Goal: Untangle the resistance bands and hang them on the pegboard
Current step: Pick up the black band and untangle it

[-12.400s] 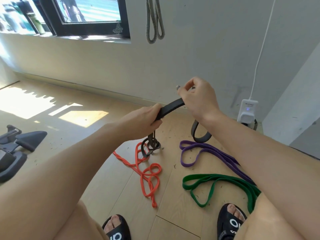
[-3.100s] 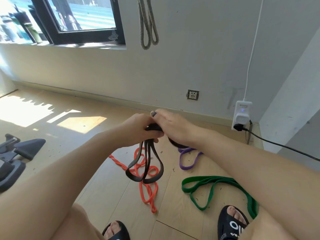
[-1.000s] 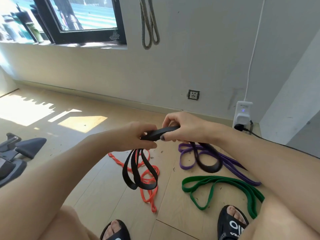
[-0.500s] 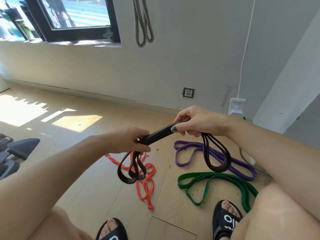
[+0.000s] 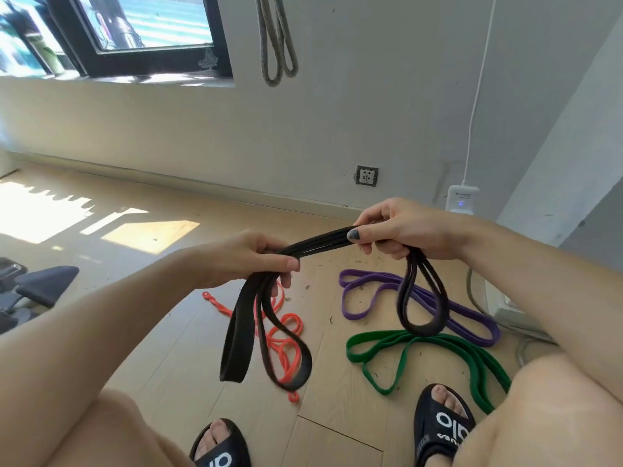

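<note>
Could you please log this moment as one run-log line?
left hand: grips black band | right hand: grips black band | orange band, purple band, green band: on floor

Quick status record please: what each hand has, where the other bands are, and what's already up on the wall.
left hand: grips black band, loops hanging below it
right hand: pinches the same band, a loop hanging below it
orange band: on floor, knotted, under the left loops
purple band: on floor, laid out
green band: on floor, nearest the feet
grey band: hanging on wall; its hook is out of frame
pegboard: not in view
</note>
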